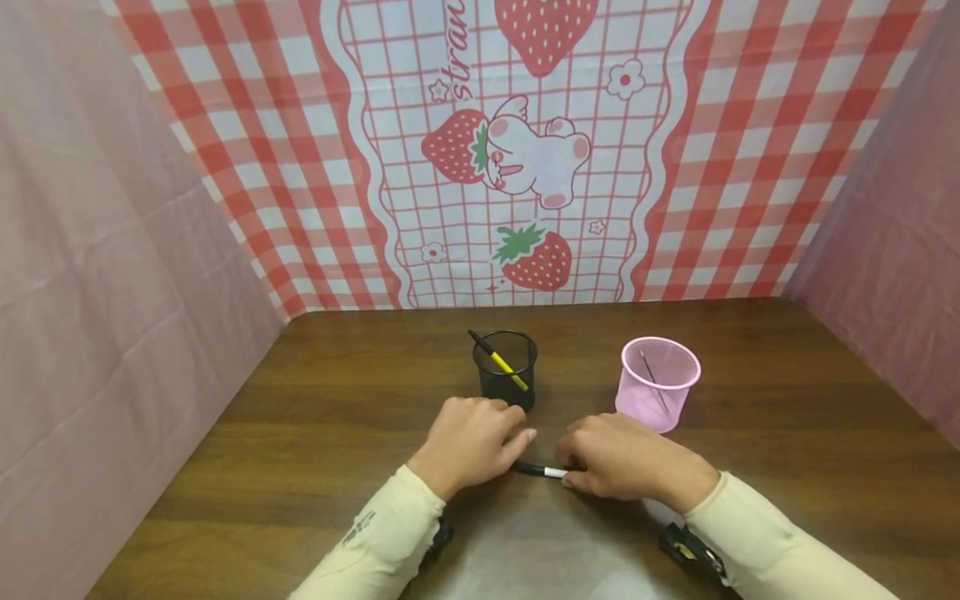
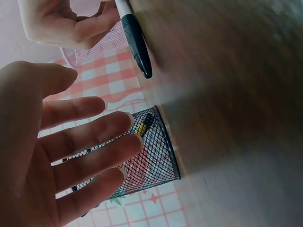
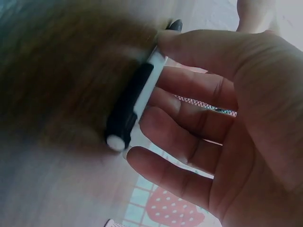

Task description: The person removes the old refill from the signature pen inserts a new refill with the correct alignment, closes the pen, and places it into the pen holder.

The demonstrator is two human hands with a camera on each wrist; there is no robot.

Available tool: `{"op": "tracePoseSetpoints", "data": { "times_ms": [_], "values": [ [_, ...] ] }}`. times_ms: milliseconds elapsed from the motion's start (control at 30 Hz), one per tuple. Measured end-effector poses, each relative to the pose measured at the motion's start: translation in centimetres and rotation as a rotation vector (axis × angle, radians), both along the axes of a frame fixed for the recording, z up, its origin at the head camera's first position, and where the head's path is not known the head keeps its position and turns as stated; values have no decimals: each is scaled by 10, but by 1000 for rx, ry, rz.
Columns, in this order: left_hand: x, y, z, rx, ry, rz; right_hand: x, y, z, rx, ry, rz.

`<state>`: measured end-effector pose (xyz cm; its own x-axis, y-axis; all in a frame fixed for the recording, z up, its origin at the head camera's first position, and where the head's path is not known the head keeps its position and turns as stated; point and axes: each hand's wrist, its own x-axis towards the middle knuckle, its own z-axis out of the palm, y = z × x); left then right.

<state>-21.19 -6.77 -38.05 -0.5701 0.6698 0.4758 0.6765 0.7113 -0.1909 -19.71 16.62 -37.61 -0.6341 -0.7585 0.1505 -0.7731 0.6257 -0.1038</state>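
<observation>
My right hand (image 1: 630,458) pinches a black and white marker (image 1: 555,472) low over the wooden table. The right wrist view shows its thumb on one side of the marker (image 3: 135,99) and the fingers behind. The marker's black tapered end (image 2: 137,47) points toward my left hand (image 1: 472,446). That hand holds nothing; its fingers (image 2: 94,132) are spread and relaxed, just in front of a black mesh pen cup (image 1: 498,392). Inside this cup leans a yellow and black pen (image 1: 504,365).
A pink mesh cup (image 1: 636,404) stands beyond my right hand with a thin dark stick (image 1: 654,382) leaning in it. Behind the table (image 1: 337,400) hangs a red checked strawberry cloth (image 1: 300,208). Pink cloth walls (image 1: 112,292) border both sides.
</observation>
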Motion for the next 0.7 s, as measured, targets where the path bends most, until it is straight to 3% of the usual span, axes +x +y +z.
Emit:
{"op": "tracePoseSetpoints", "data": {
  "times_ms": [700],
  "values": [
    [-1, -3, 2, -3, -89, 11, -7, 9, -2, -29, 60, -4]
  ]
}}
